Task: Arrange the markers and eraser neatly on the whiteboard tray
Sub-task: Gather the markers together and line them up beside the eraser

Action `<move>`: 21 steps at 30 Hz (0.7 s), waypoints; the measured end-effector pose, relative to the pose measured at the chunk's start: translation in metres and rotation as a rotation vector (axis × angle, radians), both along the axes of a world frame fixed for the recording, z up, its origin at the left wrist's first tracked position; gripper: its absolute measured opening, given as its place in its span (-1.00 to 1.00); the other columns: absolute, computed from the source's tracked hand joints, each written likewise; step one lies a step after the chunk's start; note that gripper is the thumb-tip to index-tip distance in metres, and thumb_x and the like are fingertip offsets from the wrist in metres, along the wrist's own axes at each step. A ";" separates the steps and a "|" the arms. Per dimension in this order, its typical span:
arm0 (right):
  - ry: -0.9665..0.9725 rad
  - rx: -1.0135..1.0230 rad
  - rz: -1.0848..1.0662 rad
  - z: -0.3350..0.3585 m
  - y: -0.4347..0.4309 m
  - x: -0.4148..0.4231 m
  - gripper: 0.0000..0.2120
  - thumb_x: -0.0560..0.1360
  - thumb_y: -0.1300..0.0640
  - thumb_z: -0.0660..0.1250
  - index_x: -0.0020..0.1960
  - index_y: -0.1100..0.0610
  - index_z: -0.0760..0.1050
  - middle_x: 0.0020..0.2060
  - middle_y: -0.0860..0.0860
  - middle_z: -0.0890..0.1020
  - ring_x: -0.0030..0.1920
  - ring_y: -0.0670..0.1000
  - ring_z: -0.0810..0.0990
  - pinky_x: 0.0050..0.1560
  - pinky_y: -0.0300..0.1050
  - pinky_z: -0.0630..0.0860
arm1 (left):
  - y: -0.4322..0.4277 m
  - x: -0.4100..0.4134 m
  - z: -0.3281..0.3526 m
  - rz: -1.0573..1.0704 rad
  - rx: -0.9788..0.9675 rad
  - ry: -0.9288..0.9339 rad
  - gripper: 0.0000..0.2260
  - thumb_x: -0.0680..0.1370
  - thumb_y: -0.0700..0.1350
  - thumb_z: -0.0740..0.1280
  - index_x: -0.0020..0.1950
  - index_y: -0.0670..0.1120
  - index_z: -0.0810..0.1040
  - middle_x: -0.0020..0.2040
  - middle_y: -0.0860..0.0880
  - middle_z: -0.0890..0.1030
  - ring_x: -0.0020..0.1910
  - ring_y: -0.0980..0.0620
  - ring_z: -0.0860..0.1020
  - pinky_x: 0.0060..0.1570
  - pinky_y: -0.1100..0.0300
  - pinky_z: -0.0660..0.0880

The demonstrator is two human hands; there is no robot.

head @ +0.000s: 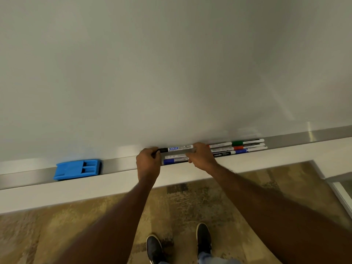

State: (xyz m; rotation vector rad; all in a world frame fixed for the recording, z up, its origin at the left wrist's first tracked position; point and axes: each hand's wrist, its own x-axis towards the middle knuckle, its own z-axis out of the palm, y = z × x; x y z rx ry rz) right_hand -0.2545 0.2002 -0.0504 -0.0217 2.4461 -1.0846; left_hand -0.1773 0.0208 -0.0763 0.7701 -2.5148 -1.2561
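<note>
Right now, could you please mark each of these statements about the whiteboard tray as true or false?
1. The blue eraser lies on the tray, to the left of both hands. True.
2. The left hand rests on the eraser. False: it is apart from the eraser, holding the black-capped end of a marker.
3. Both hands hold the same marker. True: the right hand has its other end.
4. A green-capped marker lies right of the right hand. True.
5. The markers stand upright against the whiteboard. False: they lie flat along the tray.
</note>
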 end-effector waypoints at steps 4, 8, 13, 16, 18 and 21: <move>-0.016 0.035 0.005 -0.004 0.018 -0.002 -0.81 0.47 0.10 0.37 0.01 0.19 0.57 -0.23 0.12 0.68 -0.27 0.06 0.68 -0.26 -0.01 0.62 | 0.016 -0.011 -0.002 -0.031 -0.021 -0.032 -0.86 0.57 -0.14 0.32 0.02 -0.08 0.68 -0.06 -0.05 0.68 -0.15 0.09 0.55 -0.22 0.34 0.40; -0.019 0.005 0.041 -0.007 0.026 -0.003 -0.68 0.49 0.05 0.37 0.21 0.10 0.49 -0.10 0.07 0.68 -0.22 0.03 0.69 -0.09 0.03 0.67 | 0.024 -0.018 -0.005 -0.014 -0.050 -0.084 -0.86 0.56 -0.13 0.34 0.03 -0.07 0.67 -0.05 -0.06 0.68 -0.18 0.08 0.52 -0.19 0.28 0.39; -0.025 0.024 0.071 -0.008 0.031 -0.007 -0.67 0.49 0.04 0.39 0.22 0.12 0.50 -0.05 0.09 0.68 -0.18 0.04 0.69 0.01 0.11 0.65 | 0.027 -0.019 -0.007 -0.022 -0.088 -0.125 -0.86 0.55 -0.12 0.33 0.02 -0.07 0.67 -0.08 -0.07 0.68 -0.22 0.07 0.49 -0.22 0.26 0.36; -0.026 0.055 0.098 -0.006 0.032 -0.009 -0.68 0.49 0.02 0.38 0.19 0.15 0.53 -0.05 0.10 0.69 -0.17 0.04 0.69 0.02 0.11 0.64 | 0.028 -0.017 -0.008 -0.022 -0.093 -0.152 -0.85 0.55 -0.11 0.32 0.02 -0.05 0.67 -0.10 -0.08 0.69 -0.24 0.03 0.50 -0.20 0.22 0.38; -0.022 0.072 0.108 -0.005 0.032 -0.009 -0.69 0.49 0.01 0.38 0.16 0.15 0.55 -0.08 0.11 0.70 -0.18 0.05 0.69 0.01 0.11 0.65 | 0.027 -0.016 -0.009 -0.017 -0.082 -0.174 -0.85 0.54 -0.11 0.31 0.01 -0.04 0.67 -0.12 -0.08 0.69 -0.25 -0.01 0.52 -0.22 0.21 0.39; -0.014 0.091 0.125 -0.004 0.034 -0.010 -0.70 0.50 0.03 0.38 0.14 0.17 0.59 -0.13 0.13 0.70 -0.18 0.07 0.69 0.00 0.11 0.64 | 0.027 -0.016 -0.010 -0.015 -0.074 -0.206 -0.85 0.54 -0.10 0.30 -0.04 -0.05 0.67 -0.17 -0.08 0.67 -0.27 -0.04 0.53 -0.27 0.21 0.37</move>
